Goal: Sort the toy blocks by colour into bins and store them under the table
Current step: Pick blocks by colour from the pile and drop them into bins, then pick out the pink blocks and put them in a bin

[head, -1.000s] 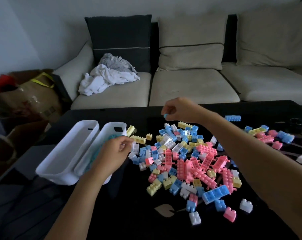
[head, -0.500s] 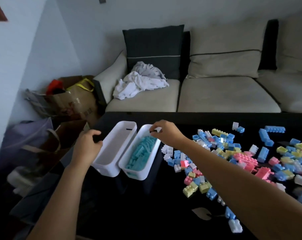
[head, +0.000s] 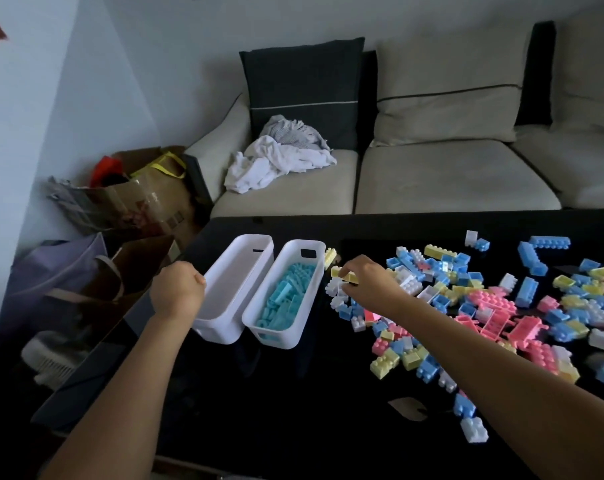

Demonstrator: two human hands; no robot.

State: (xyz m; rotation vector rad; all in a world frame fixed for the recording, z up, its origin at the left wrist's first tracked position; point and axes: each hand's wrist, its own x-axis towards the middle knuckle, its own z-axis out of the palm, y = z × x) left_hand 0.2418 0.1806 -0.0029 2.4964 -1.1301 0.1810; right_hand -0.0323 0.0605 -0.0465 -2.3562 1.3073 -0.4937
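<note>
Two white bins stand side by side on the black table (head: pixel 293 403). The left bin (head: pixel 224 327) has nothing in it; the right bin (head: pixel 305 299) holds several blue blocks (head: pixel 286 299). My left hand (head: pixel 177 289) grips the left bin's outer rim. My right hand (head: pixel 369 282) reaches into the left edge of the block pile (head: pixel 484 306) and pinches a yellow block (head: pixel 345 274). Pink, blue, yellow and white blocks lie scattered over the table's right half.
A beige sofa (head: pixel 449 174) with a dark cushion (head: pixel 304 95) and crumpled cloths (head: pixel 279 157) stands behind the table. Cardboard boxes and bags (head: pixel 127 202) crowd the floor to the left of the table's edge.
My right hand left the blue bin's far end and moved right to the pile, where it took hold of a yellow block. My left hand stayed on the left bin's rim.
</note>
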